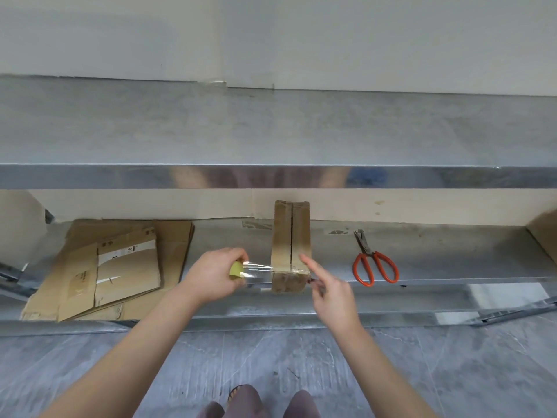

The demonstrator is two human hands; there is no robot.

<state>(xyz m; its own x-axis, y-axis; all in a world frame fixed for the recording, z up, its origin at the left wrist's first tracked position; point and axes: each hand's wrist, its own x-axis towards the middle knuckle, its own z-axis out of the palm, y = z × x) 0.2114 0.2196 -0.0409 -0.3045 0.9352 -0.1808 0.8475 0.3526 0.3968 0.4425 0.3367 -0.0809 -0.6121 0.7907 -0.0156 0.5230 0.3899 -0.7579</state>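
**One cardboard box, taping in hand**

One closed cardboard box (291, 236) stands mid-shelf (437, 251), its seam uppermost. Left hand (211, 276) grips a tape roll (236, 271), and clear tape (259, 270) stretches taut to the box's near end. Right hand (331, 294): forefinger straight, its tip on the box top, other fingers loosely curled. Red-handled scissors (373, 263) lie to the right, flattened cartons (114, 267) to the left.

This looks like a packing or storage room. Bare galvanised metal shelves (271, 131) stand beyond the hands. Flattened cardboard boxes (114, 267) lie to the left of the left hand (211, 277), and red-handled scissors (373, 263) lie to the right of the right hand (331, 292).
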